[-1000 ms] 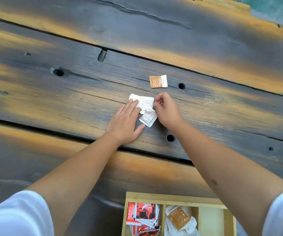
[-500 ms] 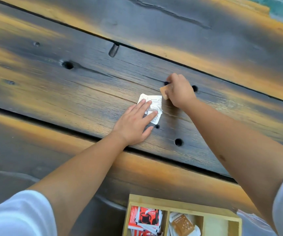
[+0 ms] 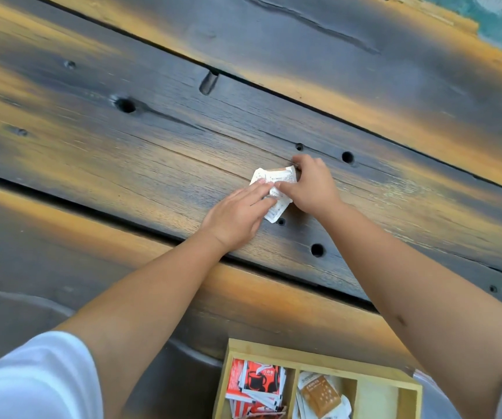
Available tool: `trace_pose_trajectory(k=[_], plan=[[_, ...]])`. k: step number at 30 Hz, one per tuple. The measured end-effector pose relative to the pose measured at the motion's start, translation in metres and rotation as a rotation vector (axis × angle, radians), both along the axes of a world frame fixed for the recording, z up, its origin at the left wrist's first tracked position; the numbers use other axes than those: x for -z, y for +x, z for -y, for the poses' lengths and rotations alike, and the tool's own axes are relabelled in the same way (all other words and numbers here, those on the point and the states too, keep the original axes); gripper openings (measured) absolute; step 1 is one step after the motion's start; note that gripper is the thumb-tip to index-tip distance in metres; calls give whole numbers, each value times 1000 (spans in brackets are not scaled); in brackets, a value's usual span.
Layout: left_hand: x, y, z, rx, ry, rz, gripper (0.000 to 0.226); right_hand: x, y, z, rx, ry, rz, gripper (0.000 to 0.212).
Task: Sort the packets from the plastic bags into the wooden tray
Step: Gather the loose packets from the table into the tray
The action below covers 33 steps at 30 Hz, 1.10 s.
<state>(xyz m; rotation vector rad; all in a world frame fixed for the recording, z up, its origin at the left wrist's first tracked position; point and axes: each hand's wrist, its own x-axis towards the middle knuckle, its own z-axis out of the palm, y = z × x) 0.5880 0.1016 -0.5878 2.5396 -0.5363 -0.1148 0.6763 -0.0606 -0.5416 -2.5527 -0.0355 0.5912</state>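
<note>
A small pile of white packets (image 3: 273, 179) lies on the dark plank table, with the edge of a brown packet (image 3: 277, 168) showing at its top. My left hand (image 3: 237, 216) lies flat, its straight fingers pressing on the pile from the left. My right hand (image 3: 310, 186) curls round the pile's right side, thumb and fingers pinching the packets. The wooden tray (image 3: 319, 349) sits at the bottom edge, with red packets (image 3: 258, 385) in its left compartment and brown and white packets (image 3: 319, 394) in the middle one.
The table (image 3: 122, 164) is made of wide dark planks with gaps and several round holes (image 3: 317, 250). A bit of clear plastic (image 3: 428, 385) shows beside the tray at bottom right. The tray's right compartment (image 3: 376, 400) holds nothing visible.
My right hand has drawn the brown packet back from the far side onto the white pile and now pinches the pile. My left hand has stayed pressing on the white packets.
</note>
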Motion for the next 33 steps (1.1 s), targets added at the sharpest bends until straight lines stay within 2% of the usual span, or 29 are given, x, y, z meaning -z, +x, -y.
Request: trace_pose_trajectory(k=[3, 6, 8, 14, 17, 22, 24, 27, 31, 33], plan=[[-5, 1, 1, -132, 1, -95, 46, 2, -6, -12, -34, 5, -30, 64], [-6, 2, 0, -194, 76, -45, 34, 2, -4, -22, -95, 49, -117, 64], [-7, 3, -1, -231, 31, -51, 28, 3, -3, -21, -143, 49, -150, 68], [-15, 3, 1, -272, -33, -117, 35, 1, -10, -24, -206, -56, -52, 49], [-19, 3, 2, -269, -62, -158, 42, 1, -16, -33, -157, 0, -46, 45], [-22, 1, -1, -275, -168, -228, 67, -5, -28, -53, 59, 107, -108, 39], [-23, -1, -3, -256, -239, -243, 67, -6, -32, -56, 100, 126, -124, 38], [-28, -9, -3, -333, -304, -305, 60, -4, -45, -50, 152, 189, -140, 39], [-53, -35, 10, -469, -381, -299, 52, -24, -76, -27, 312, 485, -244, 35], [-73, -54, 20, -571, -468, -396, 47, -40, -97, -9, 354, 589, -272, 33]])
